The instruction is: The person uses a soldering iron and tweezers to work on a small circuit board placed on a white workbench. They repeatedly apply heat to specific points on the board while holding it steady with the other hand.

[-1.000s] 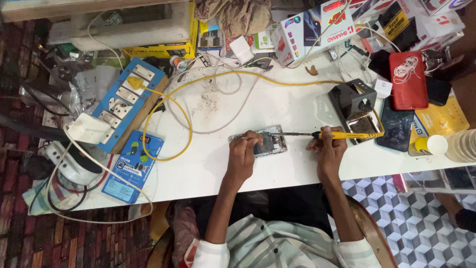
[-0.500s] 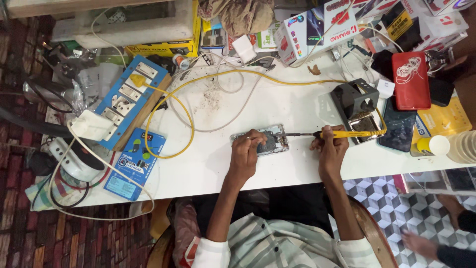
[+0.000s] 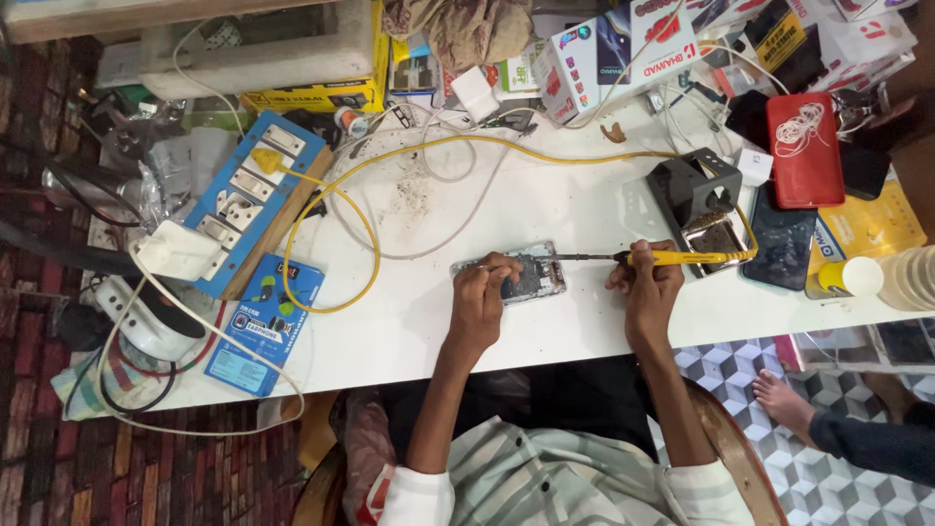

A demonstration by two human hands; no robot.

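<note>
An opened phone (image 3: 531, 276) lies on the white table (image 3: 409, 312) with its inner board showing. My left hand (image 3: 484, 292) rests on its left end and pinches something small over the board. My right hand (image 3: 647, 284) grips a yellow-handled soldering iron (image 3: 682, 258), whose dark tip reaches left to the phone's right end. The iron's yellow cable (image 3: 341, 205) loops across the table to a blue switch board (image 3: 255, 195).
A black iron stand (image 3: 696, 200) sits right of my right hand, with a dark phone (image 3: 779, 244) and a red case (image 3: 804, 146) beyond. Boxes (image 3: 604, 58) crowd the far edge. A blue packet (image 3: 261, 321) lies at left. Another person's bare foot (image 3: 784, 401) is on the tiled floor.
Both hands stay on the phone and iron with only slight shifts. Another person's foot has come further into view at the lower right.
</note>
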